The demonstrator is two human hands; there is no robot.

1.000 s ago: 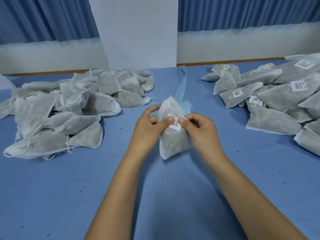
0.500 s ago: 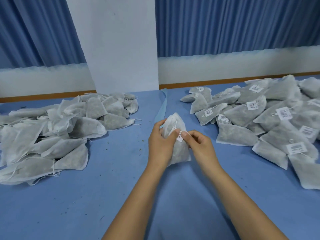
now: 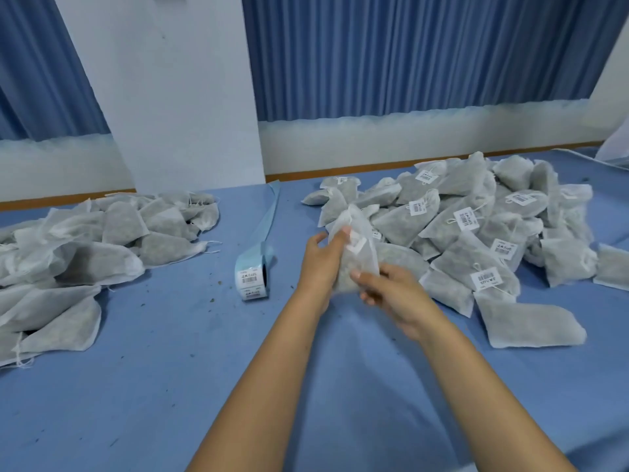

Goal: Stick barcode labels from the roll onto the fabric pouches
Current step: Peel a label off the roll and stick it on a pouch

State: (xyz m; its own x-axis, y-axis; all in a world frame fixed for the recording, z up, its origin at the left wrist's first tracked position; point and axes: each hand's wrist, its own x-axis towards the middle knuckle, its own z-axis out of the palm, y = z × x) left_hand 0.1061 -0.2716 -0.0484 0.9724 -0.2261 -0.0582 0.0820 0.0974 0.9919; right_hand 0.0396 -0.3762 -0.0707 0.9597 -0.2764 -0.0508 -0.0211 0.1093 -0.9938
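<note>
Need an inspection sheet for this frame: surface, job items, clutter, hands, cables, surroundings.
Surface: table under a blue cloth, flat, lightly creased.
Job's things: label roll stands on edge left of the hands, with its blue backing strip trailing towards the far edge. Unlabelled pile on the left, labelled pile on the right. Held pouch carries a white label.
Clutter: dark specks scattered on the cloth.
Hands: left hand grips the held pouch. Right hand has its thumb on the pouch's lower part and its fingers curled beneath.
Cables: nothing seen.
Surroundings: blue curtains, white pillar.
</note>
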